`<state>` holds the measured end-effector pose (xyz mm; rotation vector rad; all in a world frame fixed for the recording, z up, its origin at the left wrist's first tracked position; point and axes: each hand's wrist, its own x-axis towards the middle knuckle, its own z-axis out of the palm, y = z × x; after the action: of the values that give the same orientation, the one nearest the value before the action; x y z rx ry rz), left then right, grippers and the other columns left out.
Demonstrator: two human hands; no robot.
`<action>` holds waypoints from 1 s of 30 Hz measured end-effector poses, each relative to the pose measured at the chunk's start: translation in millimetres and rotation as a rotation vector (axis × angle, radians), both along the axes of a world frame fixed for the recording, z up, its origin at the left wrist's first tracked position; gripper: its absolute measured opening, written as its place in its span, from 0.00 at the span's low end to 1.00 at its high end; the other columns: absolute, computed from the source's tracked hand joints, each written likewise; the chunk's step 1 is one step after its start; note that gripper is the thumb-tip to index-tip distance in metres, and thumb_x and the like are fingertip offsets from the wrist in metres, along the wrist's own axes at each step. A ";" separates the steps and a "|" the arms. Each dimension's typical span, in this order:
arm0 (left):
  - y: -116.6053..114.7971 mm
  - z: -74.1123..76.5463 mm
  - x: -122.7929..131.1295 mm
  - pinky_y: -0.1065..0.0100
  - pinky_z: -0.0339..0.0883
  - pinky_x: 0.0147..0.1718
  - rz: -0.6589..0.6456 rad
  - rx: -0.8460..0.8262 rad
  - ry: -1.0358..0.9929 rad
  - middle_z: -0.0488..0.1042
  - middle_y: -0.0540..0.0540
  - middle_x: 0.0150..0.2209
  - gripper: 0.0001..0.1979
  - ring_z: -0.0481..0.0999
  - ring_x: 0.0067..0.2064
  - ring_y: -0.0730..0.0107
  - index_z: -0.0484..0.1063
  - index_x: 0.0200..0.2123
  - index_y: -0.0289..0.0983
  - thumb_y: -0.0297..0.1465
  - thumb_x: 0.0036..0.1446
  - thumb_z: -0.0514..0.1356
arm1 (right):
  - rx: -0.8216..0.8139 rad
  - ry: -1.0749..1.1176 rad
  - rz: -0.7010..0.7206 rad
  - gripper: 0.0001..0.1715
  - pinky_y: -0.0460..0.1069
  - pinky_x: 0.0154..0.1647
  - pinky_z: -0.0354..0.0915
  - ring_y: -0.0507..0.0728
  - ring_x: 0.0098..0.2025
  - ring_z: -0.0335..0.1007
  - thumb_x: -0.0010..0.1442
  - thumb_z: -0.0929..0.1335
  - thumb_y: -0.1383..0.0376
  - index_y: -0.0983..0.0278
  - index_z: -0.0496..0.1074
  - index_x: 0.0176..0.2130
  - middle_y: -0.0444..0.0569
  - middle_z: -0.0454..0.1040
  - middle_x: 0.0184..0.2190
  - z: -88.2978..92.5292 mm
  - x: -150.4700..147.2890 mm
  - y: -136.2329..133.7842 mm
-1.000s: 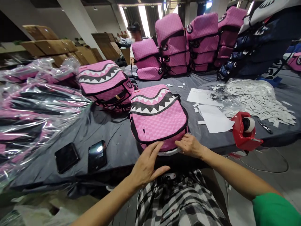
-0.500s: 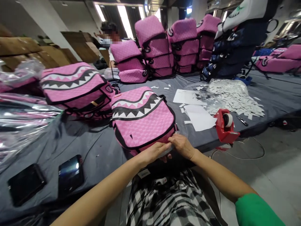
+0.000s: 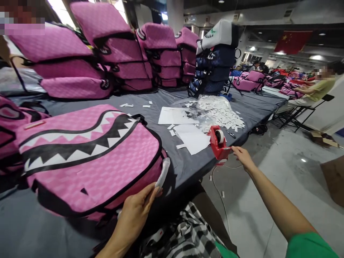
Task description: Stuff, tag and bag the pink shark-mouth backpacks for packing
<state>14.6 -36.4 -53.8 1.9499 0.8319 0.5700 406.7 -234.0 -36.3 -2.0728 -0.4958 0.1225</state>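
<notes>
A pink backpack (image 3: pixel 118 157) with a black-and-white shark-tooth print lies on the table in front of me. Along its right side stands a strip in whitish wrapping (image 3: pixel 163 172), which may be the bag's handle. My left hand (image 3: pixel 137 206) pinches the lower end of this strip between thumb and fingers. Out to the right, my right hand (image 3: pixel 242 157) reaches to the red tape dispenser (image 3: pixel 214 139), fingers closed at its front edge on the end of the tape (image 3: pixel 227 148). A white roll (image 3: pixel 219 136) sits in the dispenser.
White paper sheets (image 3: pixel 192 138) and a heap of small white tags (image 3: pixel 220 111) lie beyond the dispenser. Stacked pink backpacks (image 3: pixel 126 53) and dark blue ones (image 3: pixel 215 70) line the far side. The table edge drops to the floor at right; a person (image 3: pixel 318 87) sits farther off.
My right hand has left the wrapped strip and moved right to the tape dispenser. My left hand still holds the strip. The view has turned right and come closer to the backpack.
</notes>
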 end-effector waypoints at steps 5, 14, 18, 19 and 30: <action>0.0 3.0 -0.2 0.62 0.77 0.43 -0.020 -0.132 -0.008 0.84 0.44 0.38 0.31 0.84 0.41 0.55 0.78 0.45 0.37 0.57 0.54 0.58 | 0.020 0.045 0.012 0.36 0.48 0.29 0.58 0.56 0.29 0.68 0.44 0.69 0.36 0.67 0.77 0.27 0.51 0.76 0.25 -6.7 5.9 32.7; -10.1 -9.4 2.2 0.72 0.69 0.29 0.029 0.274 0.060 0.82 0.50 0.27 0.15 0.81 0.27 0.65 0.77 0.42 0.42 0.43 0.60 0.56 | 0.111 -0.067 -0.016 0.18 0.48 0.31 0.58 0.54 0.28 0.65 0.47 0.72 0.51 0.63 0.70 0.24 0.46 0.74 0.23 7.3 -6.5 29.7; -9.2 -4.3 2.3 0.75 0.68 0.28 0.001 0.130 0.029 0.81 0.51 0.26 0.18 0.79 0.26 0.69 0.78 0.41 0.40 0.46 0.58 0.58 | 0.518 0.332 -0.071 0.22 0.43 0.22 0.53 0.48 0.21 0.58 0.46 0.75 0.51 0.61 0.64 0.27 0.38 0.67 0.19 -14.4 -36.0 13.6; -8.5 -1.4 2.5 0.74 0.69 0.29 -0.008 0.083 0.008 0.82 0.50 0.28 0.19 0.80 0.28 0.68 0.78 0.41 0.39 0.47 0.57 0.58 | 0.589 0.437 -0.073 0.25 0.42 0.20 0.50 0.47 0.19 0.54 0.45 0.76 0.51 0.61 0.61 0.26 0.36 0.63 0.18 -22.2 -47.6 15.1; -12.7 21.0 -0.7 0.69 0.73 0.41 -0.077 -0.100 0.053 0.83 0.48 0.37 0.25 0.82 0.40 0.60 0.79 0.41 0.37 0.45 0.43 0.73 | 0.671 0.806 0.745 0.25 0.44 0.24 0.50 0.47 0.22 0.52 0.60 0.70 0.45 0.61 0.60 0.32 0.35 0.60 0.20 -60.2 -254.2 82.1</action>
<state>13.9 -49.1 -32.8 1.9041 0.8001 0.4249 152.4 -151.9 -96.5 -0.9759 -0.6494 1.0282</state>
